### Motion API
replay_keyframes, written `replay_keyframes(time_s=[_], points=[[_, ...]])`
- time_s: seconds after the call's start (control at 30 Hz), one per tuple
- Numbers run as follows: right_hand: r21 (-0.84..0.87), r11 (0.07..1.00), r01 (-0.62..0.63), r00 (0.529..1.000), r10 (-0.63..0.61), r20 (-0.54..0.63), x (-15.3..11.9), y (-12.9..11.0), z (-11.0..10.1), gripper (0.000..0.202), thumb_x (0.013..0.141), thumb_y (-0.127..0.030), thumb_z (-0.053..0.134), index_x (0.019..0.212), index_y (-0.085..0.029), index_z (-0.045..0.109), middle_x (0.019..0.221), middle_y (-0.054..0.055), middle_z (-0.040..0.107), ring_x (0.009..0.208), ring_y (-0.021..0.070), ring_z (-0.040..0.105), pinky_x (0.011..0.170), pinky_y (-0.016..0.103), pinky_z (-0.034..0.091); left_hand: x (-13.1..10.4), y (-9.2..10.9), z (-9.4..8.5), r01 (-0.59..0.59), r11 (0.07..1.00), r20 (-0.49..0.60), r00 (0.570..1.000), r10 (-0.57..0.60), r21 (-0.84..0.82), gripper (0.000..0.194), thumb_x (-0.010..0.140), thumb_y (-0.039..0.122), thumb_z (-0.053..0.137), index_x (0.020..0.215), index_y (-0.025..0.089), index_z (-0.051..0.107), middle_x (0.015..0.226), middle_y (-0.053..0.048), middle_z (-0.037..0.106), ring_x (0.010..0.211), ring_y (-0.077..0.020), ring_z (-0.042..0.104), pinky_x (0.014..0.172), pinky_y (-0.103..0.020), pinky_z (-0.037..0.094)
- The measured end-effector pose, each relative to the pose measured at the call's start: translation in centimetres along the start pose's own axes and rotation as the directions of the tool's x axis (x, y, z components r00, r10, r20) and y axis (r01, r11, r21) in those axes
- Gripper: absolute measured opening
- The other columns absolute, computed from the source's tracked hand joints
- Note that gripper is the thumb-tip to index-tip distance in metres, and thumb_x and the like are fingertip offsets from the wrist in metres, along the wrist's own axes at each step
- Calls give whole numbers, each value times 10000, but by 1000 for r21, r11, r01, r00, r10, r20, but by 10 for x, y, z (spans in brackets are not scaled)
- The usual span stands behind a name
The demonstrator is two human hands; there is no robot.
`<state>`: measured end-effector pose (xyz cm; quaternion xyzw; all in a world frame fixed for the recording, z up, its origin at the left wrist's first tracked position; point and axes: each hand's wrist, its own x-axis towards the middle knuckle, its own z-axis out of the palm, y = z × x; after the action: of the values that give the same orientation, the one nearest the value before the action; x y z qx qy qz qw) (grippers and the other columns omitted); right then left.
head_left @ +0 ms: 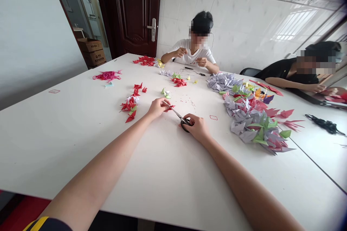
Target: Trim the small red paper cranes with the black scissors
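Note:
My right hand (pixel 198 127) grips a pair of scissors (pixel 177 114) with black handles, its blades pointing up and left. The blade tips reach my left hand (pixel 159 108), whose fingers pinch a small red paper crane (pixel 170 108); part of it is hidden behind the fingers. Left of that hand lies a cluster of folded cranes (pixel 128 106), mostly red with some white and green. A green and white crane (pixel 165 93) sits just beyond my left hand. Tiny red paper scraps (pixel 192 103) are scattered on the white table (pixel 151 173).
A large heap of grey, pink and green cranes (pixel 249 115) covers the right side. Pink strings (pixel 107 75) lie at the left, a black cord (pixel 324 124) at the far right. One person (pixel 192 52) sits opposite, holding thread; another (pixel 287 72) sits at the right.

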<state>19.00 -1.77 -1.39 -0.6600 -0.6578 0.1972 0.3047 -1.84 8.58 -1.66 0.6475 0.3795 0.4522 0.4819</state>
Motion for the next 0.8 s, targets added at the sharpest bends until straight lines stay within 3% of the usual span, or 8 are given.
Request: replay_keyframes(time_s=[0.43, 0.8], points=[[60, 998, 25, 1000, -24, -9, -1, 0, 0, 322, 684, -508, 719, 880, -256, 677, 559, -64, 423, 532, 122, 359, 524, 259, 246, -3, 11, 1, 47, 986, -42, 998, -54, -160, 319, 641, 315, 859, 800, 142, 643, 680, -24, 676, 666, -133, 649, 722, -309, 564], [72, 997, 24, 1000, -23, -11, -1, 2, 0, 324, 685, -502, 720, 885, -251, 679, 559, -64, 423, 535, 121, 359, 527, 256, 250, -2, 11, 0, 36, 988, -53, 998, -44, -152, 391, 611, 391, 873, 811, 142, 646, 669, -23, 672, 660, -134, 641, 720, -311, 558]])
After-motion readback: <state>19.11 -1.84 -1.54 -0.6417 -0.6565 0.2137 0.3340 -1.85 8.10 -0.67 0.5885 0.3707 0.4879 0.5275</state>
